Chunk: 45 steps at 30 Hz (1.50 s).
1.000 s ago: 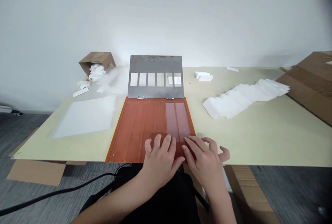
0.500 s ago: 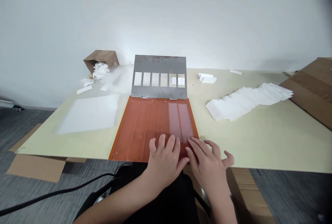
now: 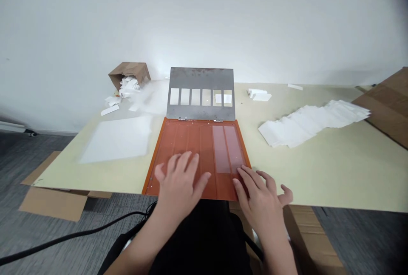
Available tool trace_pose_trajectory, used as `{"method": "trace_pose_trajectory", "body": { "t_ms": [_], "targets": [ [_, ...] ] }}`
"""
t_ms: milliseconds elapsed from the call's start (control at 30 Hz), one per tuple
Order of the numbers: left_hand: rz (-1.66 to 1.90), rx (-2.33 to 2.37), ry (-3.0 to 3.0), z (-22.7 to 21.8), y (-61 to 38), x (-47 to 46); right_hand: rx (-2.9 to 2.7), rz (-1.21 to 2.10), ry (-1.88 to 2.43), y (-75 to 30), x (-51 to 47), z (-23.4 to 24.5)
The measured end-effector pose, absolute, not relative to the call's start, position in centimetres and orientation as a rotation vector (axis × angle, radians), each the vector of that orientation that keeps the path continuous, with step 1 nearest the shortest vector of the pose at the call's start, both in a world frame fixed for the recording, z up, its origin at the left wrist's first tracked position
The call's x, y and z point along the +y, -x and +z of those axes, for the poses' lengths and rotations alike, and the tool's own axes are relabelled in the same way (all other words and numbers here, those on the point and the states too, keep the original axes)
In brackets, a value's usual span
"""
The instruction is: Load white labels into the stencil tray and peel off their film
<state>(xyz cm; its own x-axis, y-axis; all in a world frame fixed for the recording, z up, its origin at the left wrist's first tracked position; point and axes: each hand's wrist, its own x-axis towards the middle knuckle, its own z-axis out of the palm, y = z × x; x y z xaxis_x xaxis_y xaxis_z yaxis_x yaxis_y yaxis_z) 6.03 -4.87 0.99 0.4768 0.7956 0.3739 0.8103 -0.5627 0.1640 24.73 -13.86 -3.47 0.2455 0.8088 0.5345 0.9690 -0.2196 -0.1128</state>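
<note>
An orange-red grooved board (image 3: pixel 205 181) lies at the table's front edge, with a hinged grey metal plate (image 3: pixel 201 114) standing up behind it. Two pale translucent strips (image 3: pixel 221 151) lie side by side in the board's right-hand grooves. Spread out over the board's left half, my left hand (image 3: pixel 178 185) holds nothing; whether it touches the surface I cannot tell. My right hand (image 3: pixel 263 198) rests at the board's lower right corner, fingers extended, its fingertips against the lower end of the outer strip. Windows in the plate show the pale background, with small white pieces (image 3: pixel 223 98) behind the two rightmost.
To the right, a fanned row of white sheets (image 3: pixel 312 122) reaches toward a cardboard box (image 3: pixel 389 105). White blocks (image 3: pixel 259 94) lie behind. On the left are a translucent sheet (image 3: pixel 116 139) and a tipped carton (image 3: pixel 134 71) spilling white scraps. A black cable (image 3: pixel 79 234) hangs below.
My left hand has moved left, away from the strips to the board's left half. The right hand has stayed by the outer strip. The whole view has shifted slightly.
</note>
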Motion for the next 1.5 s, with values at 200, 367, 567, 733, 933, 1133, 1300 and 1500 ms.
{"method": "trace_pose_trajectory", "body": {
  "t_ms": [200, 367, 567, 733, 933, 1133, 1300, 1500],
  "targets": [
    [-0.630, -1.902, 2.364, 1.5, 0.0, -0.4, -1.579, -0.529, 2.095, -24.1, -13.8, -4.2],
    [-0.577, -2.107, 2.286, -0.1, 4.0, 3.0, -1.549, -0.513, 2.081, -23.7, -13.9, -4.2],
    [-0.637, -2.087, 2.322, -1.5, 5.5, 3.8, -1.558, -0.541, 2.023, -23.4, -14.6, -4.0],
    [-0.821, -2.038, 2.387, -1.9, 5.5, 3.9, -1.597, -0.559, 1.932, -22.9, -14.5, -3.8],
    [-1.263, -2.052, 2.342, -1.9, 5.7, 3.9, -1.645, -0.473, 1.792, -21.5, -13.9, -3.0],
    [-1.886, -2.208, 2.071, 0.0, 2.9, 0.8, -1.677, -0.108, 1.540, -18.2, -12.0, -1.4],
    [-2.883, -2.354, 1.935, 1.4, -1.4, -2.6, -1.650, 0.124, 1.344, -14.1, -8.4, -0.4],
    [-3.337, -2.518, 1.685, 2.1, -3.4, -4.2, -1.427, 0.216, 1.349, -12.3, -7.3, -1.3]
  ]
}}
